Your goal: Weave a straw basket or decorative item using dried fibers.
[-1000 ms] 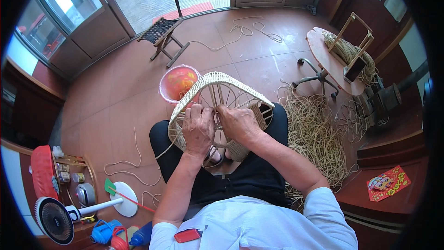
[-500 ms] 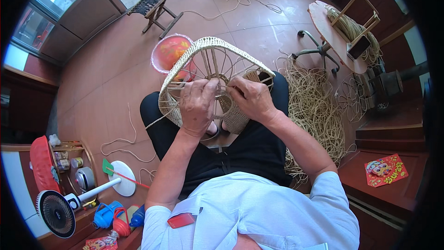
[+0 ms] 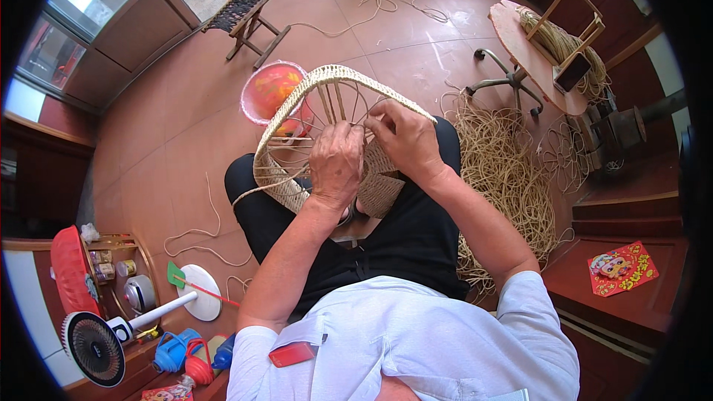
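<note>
On the floor (image 3: 182, 152), a cord heap (image 3: 509, 200) is spread at right, seemingly within reach, and on the lap (image 3: 401, 252) the woven frame (image 3: 334, 72) is propped, apparently for steadiness, its spokes (image 3: 339, 100) met by left hand (image 3: 336, 163) and right hand (image 3: 408, 142), fingers curled, any clamping impossible to tell.

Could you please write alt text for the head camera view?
A seated person's left hand and right hand are close together at a partly woven cord frame over the lap. A heap of tan cord lies on the floor to the right; a pink-rimmed red container and a folding stool stand beyond the frame.
</note>
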### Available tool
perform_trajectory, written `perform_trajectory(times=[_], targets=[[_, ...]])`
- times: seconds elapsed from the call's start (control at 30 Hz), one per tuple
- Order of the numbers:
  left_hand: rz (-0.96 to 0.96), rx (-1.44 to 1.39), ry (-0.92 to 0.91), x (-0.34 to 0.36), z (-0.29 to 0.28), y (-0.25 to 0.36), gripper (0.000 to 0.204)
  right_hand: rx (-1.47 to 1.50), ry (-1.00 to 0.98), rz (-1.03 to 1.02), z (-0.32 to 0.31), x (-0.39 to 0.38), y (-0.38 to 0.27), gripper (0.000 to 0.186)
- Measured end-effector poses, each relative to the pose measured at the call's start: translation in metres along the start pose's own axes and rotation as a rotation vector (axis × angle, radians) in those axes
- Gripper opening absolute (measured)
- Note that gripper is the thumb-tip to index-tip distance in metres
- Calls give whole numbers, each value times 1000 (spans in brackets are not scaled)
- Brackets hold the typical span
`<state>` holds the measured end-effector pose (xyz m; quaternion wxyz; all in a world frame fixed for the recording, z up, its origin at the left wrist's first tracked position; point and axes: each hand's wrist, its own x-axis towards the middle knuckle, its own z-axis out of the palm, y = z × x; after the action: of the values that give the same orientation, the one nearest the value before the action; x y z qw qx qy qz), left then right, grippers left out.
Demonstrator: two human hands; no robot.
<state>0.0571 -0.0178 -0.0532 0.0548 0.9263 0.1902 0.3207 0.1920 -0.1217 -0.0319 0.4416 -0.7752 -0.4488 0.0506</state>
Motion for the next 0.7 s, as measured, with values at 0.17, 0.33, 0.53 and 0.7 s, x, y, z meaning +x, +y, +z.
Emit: perform_trajectory(times=[0.17, 0.33, 0.53, 0.7], targets=[[-21, -74, -56, 1, 0, -1, 9, -55, -103, 44, -9, 6, 2, 22], [-166, -179, 4, 3, 4, 0, 11, -235, -146, -70, -11, -1, -4, 23], [-222, -313, 65, 2, -10, 8, 10, -91, -34, -192, -12, -8, 3, 12], [-222, -351, 16, -31, -22, -1, 16, -162, 50, -486, -8, -19, 3, 12]])
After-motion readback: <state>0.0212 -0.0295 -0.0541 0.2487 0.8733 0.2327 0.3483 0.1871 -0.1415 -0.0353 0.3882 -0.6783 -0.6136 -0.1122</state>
